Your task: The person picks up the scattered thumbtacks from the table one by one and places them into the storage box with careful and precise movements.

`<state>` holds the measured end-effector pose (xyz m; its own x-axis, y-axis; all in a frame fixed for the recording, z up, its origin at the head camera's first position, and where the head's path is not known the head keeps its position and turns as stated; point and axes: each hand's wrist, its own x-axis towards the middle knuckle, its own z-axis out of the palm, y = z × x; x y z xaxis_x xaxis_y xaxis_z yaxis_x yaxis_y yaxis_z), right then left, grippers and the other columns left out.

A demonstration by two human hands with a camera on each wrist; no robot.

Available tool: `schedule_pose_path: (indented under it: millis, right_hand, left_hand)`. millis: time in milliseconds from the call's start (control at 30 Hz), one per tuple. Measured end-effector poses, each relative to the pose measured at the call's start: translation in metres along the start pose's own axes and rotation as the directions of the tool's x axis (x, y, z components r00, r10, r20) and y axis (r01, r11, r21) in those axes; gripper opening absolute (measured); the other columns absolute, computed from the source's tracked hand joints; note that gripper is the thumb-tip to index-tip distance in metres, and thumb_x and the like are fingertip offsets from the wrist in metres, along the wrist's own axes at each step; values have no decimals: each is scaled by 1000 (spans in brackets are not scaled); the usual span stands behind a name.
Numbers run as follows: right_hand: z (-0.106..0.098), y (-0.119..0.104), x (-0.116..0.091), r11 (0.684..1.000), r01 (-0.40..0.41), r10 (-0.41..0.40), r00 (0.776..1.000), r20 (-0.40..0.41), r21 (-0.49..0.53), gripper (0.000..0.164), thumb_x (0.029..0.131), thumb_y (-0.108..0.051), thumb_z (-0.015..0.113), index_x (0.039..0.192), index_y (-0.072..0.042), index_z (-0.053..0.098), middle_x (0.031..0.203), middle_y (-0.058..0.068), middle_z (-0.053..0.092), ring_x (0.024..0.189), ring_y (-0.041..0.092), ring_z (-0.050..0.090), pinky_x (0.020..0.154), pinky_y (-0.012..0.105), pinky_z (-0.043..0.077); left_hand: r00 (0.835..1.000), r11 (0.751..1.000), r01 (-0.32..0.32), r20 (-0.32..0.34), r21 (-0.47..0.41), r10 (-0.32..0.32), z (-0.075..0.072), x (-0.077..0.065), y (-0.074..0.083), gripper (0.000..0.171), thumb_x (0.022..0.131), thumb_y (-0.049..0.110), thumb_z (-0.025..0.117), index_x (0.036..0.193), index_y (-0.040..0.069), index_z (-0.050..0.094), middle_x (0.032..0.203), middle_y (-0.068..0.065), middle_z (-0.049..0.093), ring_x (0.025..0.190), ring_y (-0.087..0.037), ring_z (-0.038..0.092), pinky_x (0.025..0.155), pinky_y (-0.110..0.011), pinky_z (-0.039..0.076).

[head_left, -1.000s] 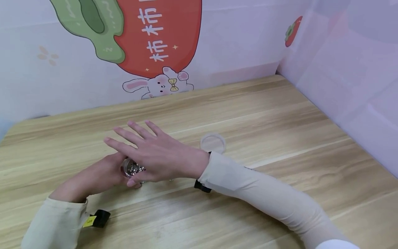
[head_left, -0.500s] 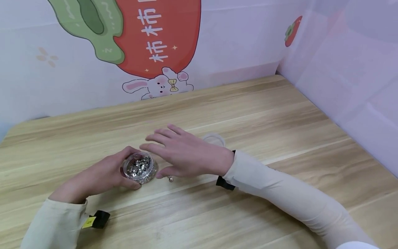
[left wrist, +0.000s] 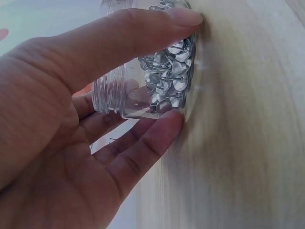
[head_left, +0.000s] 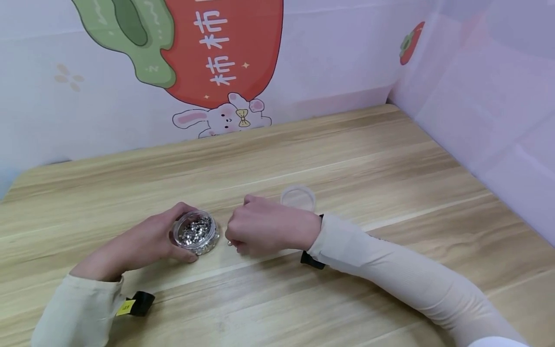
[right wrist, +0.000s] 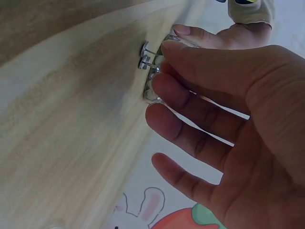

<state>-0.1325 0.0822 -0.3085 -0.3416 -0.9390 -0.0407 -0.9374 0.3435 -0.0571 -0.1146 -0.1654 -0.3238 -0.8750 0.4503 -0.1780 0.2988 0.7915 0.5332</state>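
Observation:
My left hand (head_left: 151,241) grips a clear screw-top jar (head_left: 210,246) of silver thumbtacks (left wrist: 178,67) by its side. In the left wrist view the thumb crosses the jar's wall while fingers support the far side. The jar has no lid on, and its mouth tilts slightly. Just right of it, my right hand (head_left: 269,225) is low over the table with fingers curled. The right wrist view shows its thumb and forefinger pinching two thumbtacks (right wrist: 144,56) near their pins, the flat heads facing the wood.
A clear round lid (head_left: 298,189) lies on the wooden table (head_left: 347,159) behind my right wrist. A printed wall covering (head_left: 329,53) borders the table at the back and right. Black wrist mounts (head_left: 142,303) hang under both sleeves.
My right hand has moved right, off the jar's mouth, then down to the table, its spread fingers curling in at the thumbtacks. The left hand keeps its hold on the jar.

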Motion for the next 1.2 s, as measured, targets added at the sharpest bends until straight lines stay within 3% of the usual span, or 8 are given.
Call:
schedule_pose_path:
  millis: [333, 667, 867, 1200]
  right_hand:
    - [8, -1, 2, 999, -2, 2, 1000, 12, -45, 23, 89, -18, 63, 66, -21, 63, 62, -11, 60, 60, 9, 52, 68, 34, 40]
    - [9, -1, 3, 998, -12, 12, 1000, 5, -58, 18, 93, -20, 61, 75, -21, 67, 72, -10, 66, 65, 8, 54, 75, 35, 43]
    - [2, 0, 7, 997, -33, 31, 999, -32, -76, 11, 93, -26, 64, 87, -22, 71, 83, -12, 70, 74, 6, 59, 78, 35, 44]
    - [-7, 0, 12, 997, -63, 57, 988, -147, -38, 14, 89, -9, 65, 82, -19, 72, 75, -9, 65, 69, 7, 55, 74, 32, 45]
  left_hand:
    - [1000, 1000, -2, 8, -13, 2, 0, 1, 1, 82, 65, 43, 86, 128, 9, 46, 120, -16, 63, 104, -31, 58, 86, -55, 47]
    - [1000, 1000, -5, 14, -27, 6, -1, 1, 1, 82, 65, 40, 86, 128, 9, 46, 121, -16, 63, 105, -31, 58, 88, -56, 47]
    - [1000, 1000, -3, 8, -31, 4, 0, -1, -1, 81, 64, 40, 87, 128, 9, 46, 120, -16, 63, 105, -30, 58, 87, -56, 48]
    - [1000, 999, -15, 6, -30, 16, -1, -1, -1, 81, 65, 41, 86, 127, 8, 46, 119, -16, 63, 102, -28, 59, 85, -54, 49]
